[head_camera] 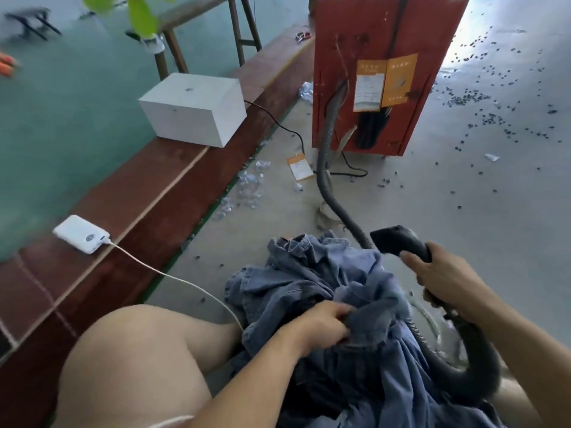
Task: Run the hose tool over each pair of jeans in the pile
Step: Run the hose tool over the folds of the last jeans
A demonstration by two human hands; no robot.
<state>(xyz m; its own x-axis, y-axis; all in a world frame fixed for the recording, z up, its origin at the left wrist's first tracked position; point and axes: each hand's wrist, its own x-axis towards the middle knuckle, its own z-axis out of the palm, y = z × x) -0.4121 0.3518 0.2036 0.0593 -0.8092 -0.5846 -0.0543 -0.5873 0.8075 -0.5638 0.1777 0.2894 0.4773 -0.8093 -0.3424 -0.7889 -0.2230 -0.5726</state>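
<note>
A heap of blue jeans (312, 273) lies across my lap and spills onto the floor in front of me. My left hand (321, 329) grips a bunched fold of denim near the middle of the heap. My right hand (432, 270) holds the black hose tool (398, 240) by its handle, its nozzle raised just above the right edge of the jeans and pointing left. The grey ribbed hose (327, 180) runs from the red machine (380, 72) along the floor and loops round under my right arm.
A red-brown ledge (148, 196) on the left carries a white box (194, 109) and a white power bank (82, 237) whose cable trails to my knee. Clear plastic scraps and dark bits litter the grey floor (463, 196). A wooden stool (210, 35) stands behind.
</note>
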